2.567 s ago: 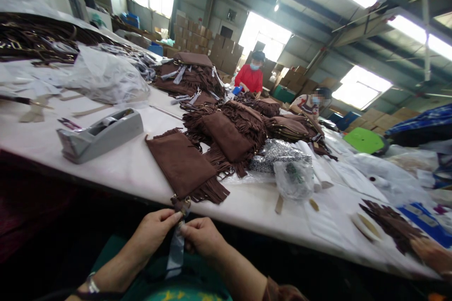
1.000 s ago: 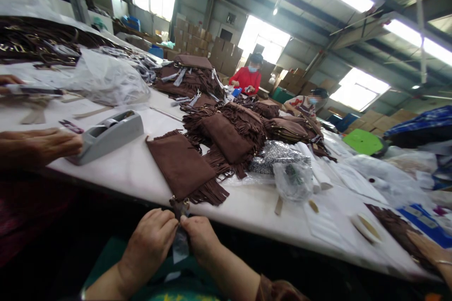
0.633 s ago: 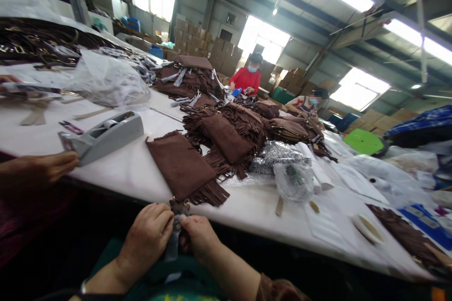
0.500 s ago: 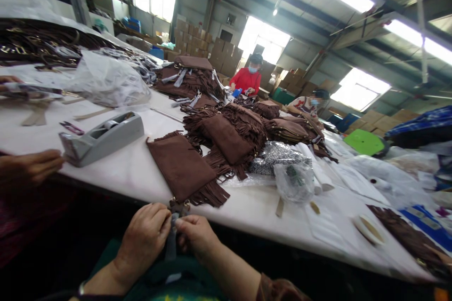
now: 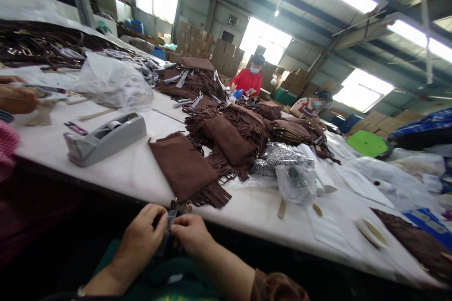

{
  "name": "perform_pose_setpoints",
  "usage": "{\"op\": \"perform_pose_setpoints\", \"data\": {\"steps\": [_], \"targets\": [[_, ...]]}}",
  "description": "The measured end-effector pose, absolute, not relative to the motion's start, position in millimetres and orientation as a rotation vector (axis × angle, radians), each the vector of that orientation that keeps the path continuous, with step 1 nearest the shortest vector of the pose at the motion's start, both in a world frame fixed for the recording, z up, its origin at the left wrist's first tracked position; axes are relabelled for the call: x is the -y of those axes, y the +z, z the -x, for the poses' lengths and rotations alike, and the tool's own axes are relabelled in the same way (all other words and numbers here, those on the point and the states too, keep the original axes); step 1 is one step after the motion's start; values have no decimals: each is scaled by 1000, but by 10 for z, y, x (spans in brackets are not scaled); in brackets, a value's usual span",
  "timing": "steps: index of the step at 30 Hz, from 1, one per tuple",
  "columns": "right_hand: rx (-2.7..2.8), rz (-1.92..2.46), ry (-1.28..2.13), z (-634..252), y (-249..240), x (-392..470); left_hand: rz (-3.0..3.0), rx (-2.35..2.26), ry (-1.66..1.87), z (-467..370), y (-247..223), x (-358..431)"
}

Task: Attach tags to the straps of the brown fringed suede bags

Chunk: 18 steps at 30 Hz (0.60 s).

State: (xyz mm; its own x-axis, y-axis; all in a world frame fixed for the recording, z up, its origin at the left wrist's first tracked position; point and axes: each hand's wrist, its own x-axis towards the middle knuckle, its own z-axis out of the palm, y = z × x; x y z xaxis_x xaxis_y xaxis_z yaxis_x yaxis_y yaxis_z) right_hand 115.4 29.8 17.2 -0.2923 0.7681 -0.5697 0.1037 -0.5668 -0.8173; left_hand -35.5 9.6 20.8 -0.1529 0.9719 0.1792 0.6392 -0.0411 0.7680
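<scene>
Head view: left fingers (image 5: 161, 222) and right fingers (image 5: 180, 226) pinch filmy plastic (image 5: 172, 215) near fringed bag (image 5: 183, 165).

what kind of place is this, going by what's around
Probably a bag workshop or factory floor: brown fringed bags are heaped along a long white table, people work around it, and stacked cardboard boxes stand behind.

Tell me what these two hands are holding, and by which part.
A translucent plastic strip: the left grip and right grip pinch it near its upper end, near the brown bag. Anything wrapped inside cannot be made out.
</scene>
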Motion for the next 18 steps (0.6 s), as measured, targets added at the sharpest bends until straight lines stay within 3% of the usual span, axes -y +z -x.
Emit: {"op": "perform_pose_setpoints", "data": {"steps": [8,18], "targets": [[1034,1561,1826,-1130,176,-312,-756,-1432,902,266,24,66],[997,1552,1761,-1021,144,-320,-671,-1463,1030,274,8,164]]}}
